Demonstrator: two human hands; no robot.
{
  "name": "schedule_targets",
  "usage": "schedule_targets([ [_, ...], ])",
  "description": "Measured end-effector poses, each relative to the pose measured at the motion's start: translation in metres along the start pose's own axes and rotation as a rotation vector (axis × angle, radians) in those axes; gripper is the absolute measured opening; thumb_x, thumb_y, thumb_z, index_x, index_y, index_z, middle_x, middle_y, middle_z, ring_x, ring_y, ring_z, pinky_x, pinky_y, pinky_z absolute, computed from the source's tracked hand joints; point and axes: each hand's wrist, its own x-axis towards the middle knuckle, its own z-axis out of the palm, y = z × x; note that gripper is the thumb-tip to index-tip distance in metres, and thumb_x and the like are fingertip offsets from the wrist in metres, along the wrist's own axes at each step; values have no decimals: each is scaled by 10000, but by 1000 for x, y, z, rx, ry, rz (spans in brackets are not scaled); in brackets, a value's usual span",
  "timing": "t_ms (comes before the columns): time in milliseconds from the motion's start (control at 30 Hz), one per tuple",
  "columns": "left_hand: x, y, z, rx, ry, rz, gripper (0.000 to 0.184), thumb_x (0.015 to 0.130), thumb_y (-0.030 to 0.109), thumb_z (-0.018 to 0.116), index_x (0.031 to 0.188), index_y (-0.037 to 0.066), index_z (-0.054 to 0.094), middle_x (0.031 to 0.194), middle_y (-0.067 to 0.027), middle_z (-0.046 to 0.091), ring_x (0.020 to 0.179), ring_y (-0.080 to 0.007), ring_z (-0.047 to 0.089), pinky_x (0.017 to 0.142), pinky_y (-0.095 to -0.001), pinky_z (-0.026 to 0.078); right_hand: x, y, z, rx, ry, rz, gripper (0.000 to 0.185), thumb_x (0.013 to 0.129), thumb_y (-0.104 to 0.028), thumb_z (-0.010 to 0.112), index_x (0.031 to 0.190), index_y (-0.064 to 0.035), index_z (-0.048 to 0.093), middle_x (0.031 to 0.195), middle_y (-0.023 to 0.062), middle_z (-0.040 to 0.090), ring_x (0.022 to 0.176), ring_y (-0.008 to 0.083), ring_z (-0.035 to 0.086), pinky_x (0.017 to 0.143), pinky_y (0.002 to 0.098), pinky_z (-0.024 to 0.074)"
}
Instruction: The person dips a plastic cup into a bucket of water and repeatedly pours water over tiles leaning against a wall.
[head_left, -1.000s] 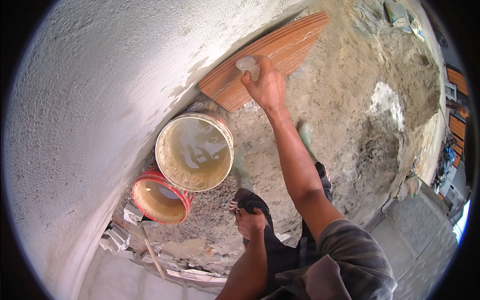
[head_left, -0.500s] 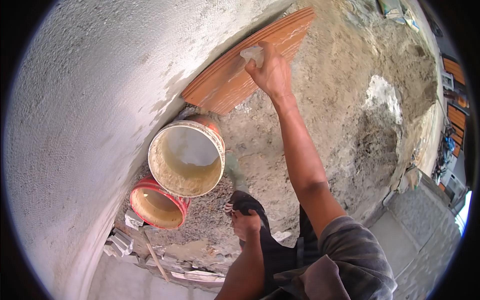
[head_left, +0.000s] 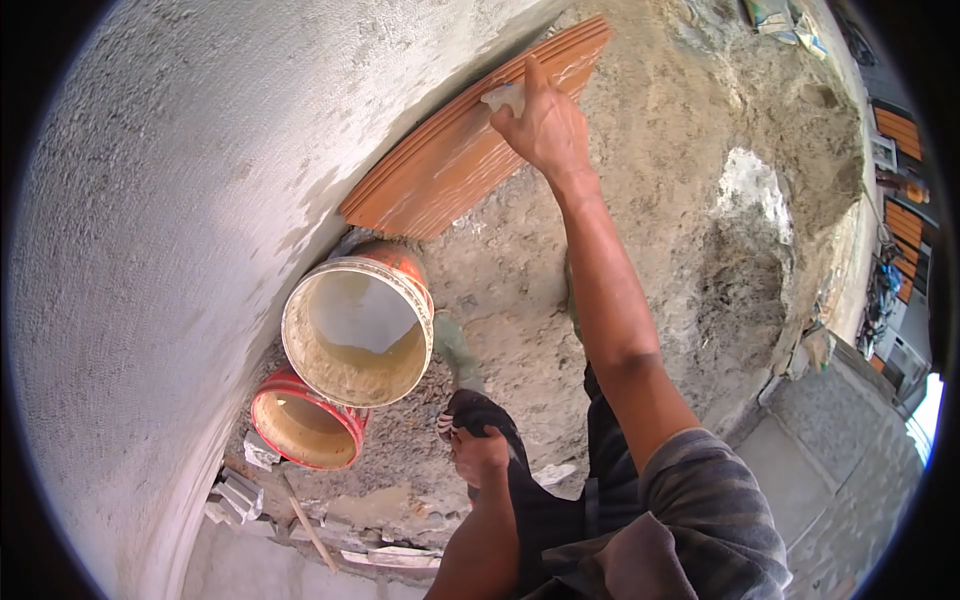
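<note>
A clear plastic cup [head_left: 506, 98] is in my right hand [head_left: 550, 125], gripped between thumb and fingers over the stack of orange tiles [head_left: 430, 180]. The tiles lean along the foot of the wall, with wet streaks on the top one. My left hand [head_left: 478, 456] rests on my left knee, its fingers curled against the dark trouser leg. Between that knee and the wall stands a large bucket [head_left: 375, 385] with cloudy water inside. A smaller red-rimmed bucket [head_left: 310, 462] sits beside it, also with some liquid.
The rough grey wall [head_left: 180, 200] runs along the left. Broken block pieces [head_left: 238, 495] and a thin wooden stick [head_left: 310, 525] lie near the lower left. Uneven dirt ground [head_left: 680, 130] stretches to the right, with a pale patch [head_left: 752, 190] on it.
The view has shifted, so the tiles and buckets appear further left. My right hand, still gripping the cup, has moved along the tiles toward their far end. My left hand stays at the knee.
</note>
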Motion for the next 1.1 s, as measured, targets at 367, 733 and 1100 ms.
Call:
schedule_targets([
  [367,1,3,-4,-25,-5,3,596,882,414,622,1347,42,585,1414,-198,565,1176,-388,644,979,-478,545,54,51,-28,-178,-16,76,912,803,-383,730,1572,-33,386,999,227,752,1022,367,728,856,468,582],
  [733,-6,8,-19,-59,8,-11,606,872,412,634,1344,34,591,1382,-216,581,1161,-405,652,959,-491,552,132,112,-63,-175,-6,286,968,832,-391,740,1623,-121,252,1402,279,590,1290,404,592,1044,464,499],
  [1100,1,-15,-1,-84,18,-30,575,856,411,651,1292,38,616,1329,-199,613,1117,-416,659,928,-522,559,-177,-80,53,688,-786,-155,436,873,-118,734,1271,-65,566,1099,229,694,1039,382,695,891,451,534],
])
